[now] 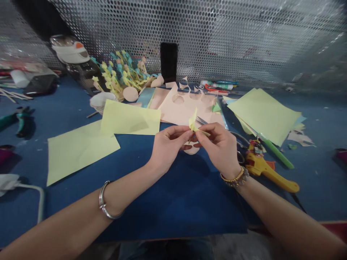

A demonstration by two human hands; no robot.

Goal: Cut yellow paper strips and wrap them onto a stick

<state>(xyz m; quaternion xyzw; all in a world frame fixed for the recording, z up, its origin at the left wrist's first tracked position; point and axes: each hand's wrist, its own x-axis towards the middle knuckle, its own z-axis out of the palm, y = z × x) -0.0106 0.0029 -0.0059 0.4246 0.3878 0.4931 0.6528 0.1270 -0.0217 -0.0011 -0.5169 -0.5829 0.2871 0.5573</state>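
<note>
Small yellow paper piece (192, 122) is located above the blue table (173, 209), on the near side of the pink sheets (175, 112). Left hand (167, 146) and right hand (221, 146) each pinch it between thumb and fingers. Yellow glue gun (261, 167) lies near the right hand; green-handled tool (277, 152) lies just beside it.

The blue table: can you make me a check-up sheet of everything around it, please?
Surface: blue table, papers spread over much of its middle.
Things in hand: small yellow paper piece, folded or curled; exact shape hard to tell.
Clutter: yellow sheets, pink sheet with round cut-outs, yellow glue gun, pliers.
Hands: left hand and right hand both pinch the paper piece.
Cables: white cable at left; dark cord by the glue gun.
Surroundings: perforated screen behind; dark phone upright before it.
</note>
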